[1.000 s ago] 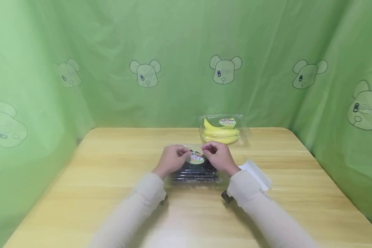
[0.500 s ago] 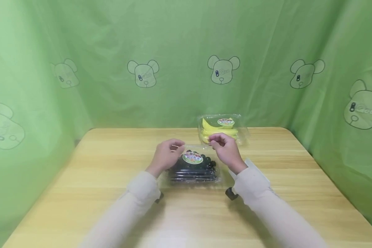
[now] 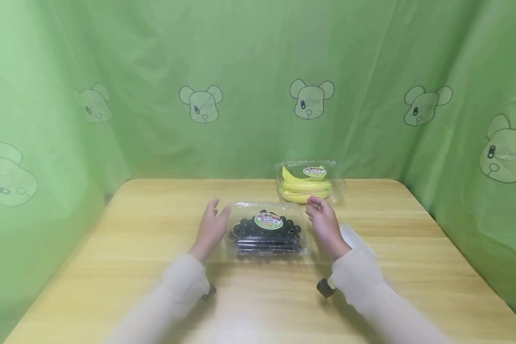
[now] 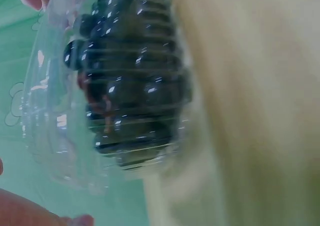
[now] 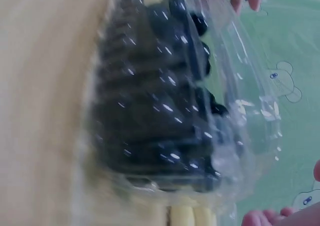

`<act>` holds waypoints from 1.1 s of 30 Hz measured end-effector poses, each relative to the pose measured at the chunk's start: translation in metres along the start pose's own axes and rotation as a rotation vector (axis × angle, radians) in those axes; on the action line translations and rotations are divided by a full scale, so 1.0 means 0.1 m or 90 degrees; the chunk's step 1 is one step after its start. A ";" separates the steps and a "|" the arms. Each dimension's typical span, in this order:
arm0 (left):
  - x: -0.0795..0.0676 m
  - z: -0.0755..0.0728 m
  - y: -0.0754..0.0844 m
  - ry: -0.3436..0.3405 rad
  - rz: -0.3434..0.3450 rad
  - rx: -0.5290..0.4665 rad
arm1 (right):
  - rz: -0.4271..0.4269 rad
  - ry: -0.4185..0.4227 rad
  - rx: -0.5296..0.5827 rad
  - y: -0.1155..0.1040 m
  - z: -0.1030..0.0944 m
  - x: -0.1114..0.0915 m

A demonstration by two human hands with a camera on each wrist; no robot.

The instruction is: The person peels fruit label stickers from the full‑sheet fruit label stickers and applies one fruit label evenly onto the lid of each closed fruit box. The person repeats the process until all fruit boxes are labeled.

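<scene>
A clear plastic box [image 3: 241, 210] of dark grapes [image 3: 264, 234] sits on the table with its lid down. An oval fruit sticker [image 3: 268, 220] lies on the lid. Beside the box's left end is my left hand [image 3: 210, 228], thumb and fingers spread apart, holding nothing. My right hand [image 3: 327, 228] hovers past the right end with loosely bent fingers and nothing in them. In both wrist views a gap shows between the near hand and the clear plastic box [image 4: 50, 131]. The grapes [image 5: 155, 100] press against the wall in the right wrist view.
Another clear box with yellow bananas [image 3: 305, 191] and a similar sticker stands behind, at the table's far edge. A white sheet [image 3: 357, 239] lies right of the grapes, partly covered by my right sleeve. Green curtains [image 3: 258, 143] surround the wooden table [image 3: 155, 210].
Both hands have moved from over the lid, near the sticker, out to either end of the grape box. Their fingers have loosened, and the sticker is now fully visible. The box stays in place.
</scene>
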State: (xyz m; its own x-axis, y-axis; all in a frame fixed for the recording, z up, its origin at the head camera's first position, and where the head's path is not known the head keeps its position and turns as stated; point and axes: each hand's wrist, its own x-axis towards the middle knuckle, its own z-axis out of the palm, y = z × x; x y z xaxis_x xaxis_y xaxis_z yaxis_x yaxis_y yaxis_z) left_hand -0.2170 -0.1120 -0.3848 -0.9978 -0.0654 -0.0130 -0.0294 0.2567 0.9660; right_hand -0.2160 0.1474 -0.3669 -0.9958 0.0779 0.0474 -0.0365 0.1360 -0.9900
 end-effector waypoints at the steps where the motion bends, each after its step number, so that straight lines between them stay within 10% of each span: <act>1: -0.01 -0.01 -0.02 -0.004 -0.014 -0.003 | 0.013 -0.004 0.000 0.02 0.00 -0.02; 33: -0.19 0.16 -0.21 -0.063 -0.088 -0.088 | 0.124 -0.017 0.063 0.24 0.14 -0.24</act>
State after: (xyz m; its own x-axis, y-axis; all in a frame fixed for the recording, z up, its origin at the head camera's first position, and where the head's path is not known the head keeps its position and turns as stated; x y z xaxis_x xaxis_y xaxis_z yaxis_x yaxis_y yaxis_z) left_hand -0.1989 -0.1009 -0.4085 -0.9860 0.0063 -0.1666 -0.1648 0.1175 0.9793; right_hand -0.1938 0.1349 -0.3935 -0.9866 0.0673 -0.1487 0.1506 0.0232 -0.9883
